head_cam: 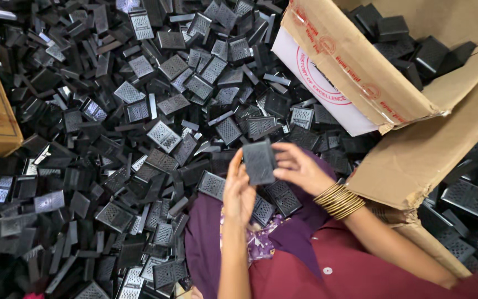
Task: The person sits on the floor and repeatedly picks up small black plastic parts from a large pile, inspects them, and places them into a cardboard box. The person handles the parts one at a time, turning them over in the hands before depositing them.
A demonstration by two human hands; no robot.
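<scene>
Maroon sleeves (327, 271) and a purple cloth (206, 249) over the lap fill the bottom of the view, and just above them both hands meet on one black part (259, 161). Left hand (239, 191) props it from below with fingers curled against its lower edge; right hand (300, 169), gold bangles (338, 200) at the wrist, pinches its right side between thumb and fingertips. It sits upright above the lap, grid face toward the camera, so the step in hand looks like checking or fitting a single piece; any further handling would call for a steady two-handed hold and a turn of the wrist. It is flat, rectangular moulded plastic with a fine lattice. Hundreds like it lie heaped in a pile (139, 111) all around, some glossy, some showing pale grids. An open cardboard box (416, 144), torn at one flap, holds more at upper right.
</scene>
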